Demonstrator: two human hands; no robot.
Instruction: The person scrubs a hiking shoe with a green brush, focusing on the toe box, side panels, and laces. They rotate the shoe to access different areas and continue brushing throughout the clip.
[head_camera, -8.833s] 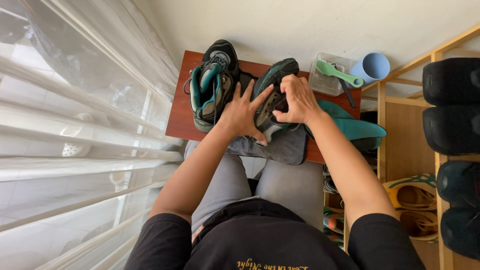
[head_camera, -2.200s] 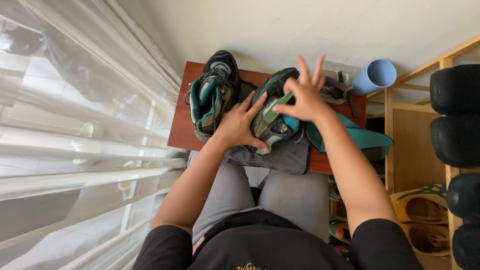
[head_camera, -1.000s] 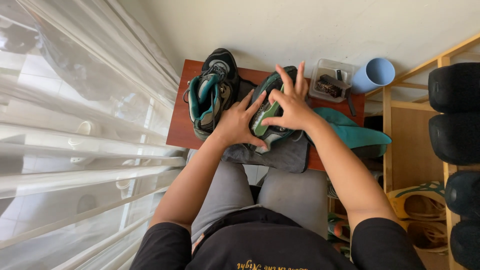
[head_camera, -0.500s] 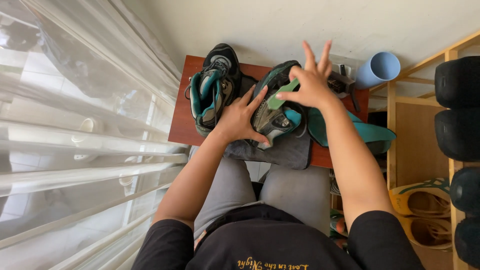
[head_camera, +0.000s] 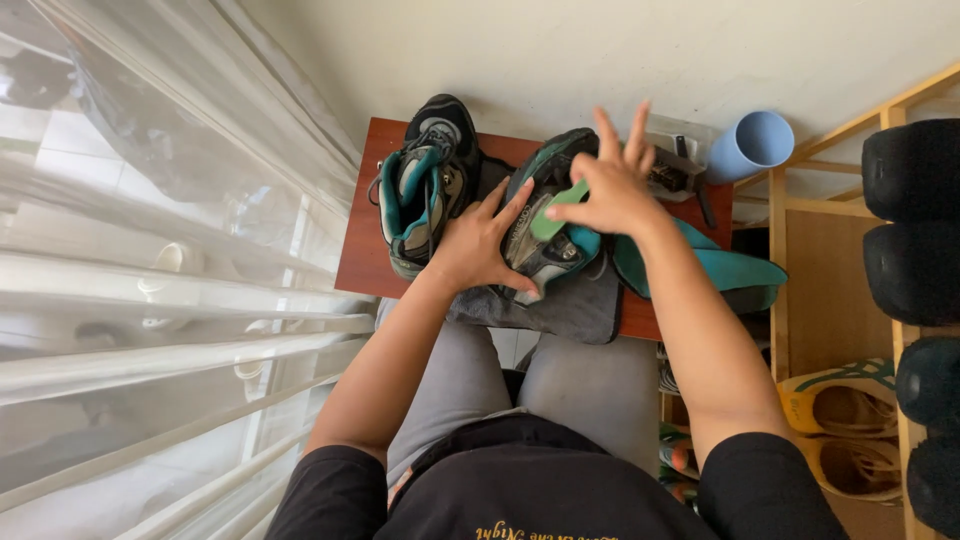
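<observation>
At frame centre a dark sneaker (head_camera: 545, 225) lies on a grey cloth (head_camera: 570, 305), steadied by the left hand (head_camera: 478, 243). The right hand (head_camera: 610, 185) pinches a green brush (head_camera: 553, 212), other fingers splayed. A second sneaker (head_camera: 425, 190) sits left; a blue cup (head_camera: 750, 145) upper right, beside the wooden shelf (head_camera: 778, 260).

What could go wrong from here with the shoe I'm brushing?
The shoe lies on a grey cloth that overhangs the table; a hard stroke might drag both off. The right hand pinches the green brush with its other fingers splayed, so it could slip. The blue cup at the table's edge might get knocked.
</observation>
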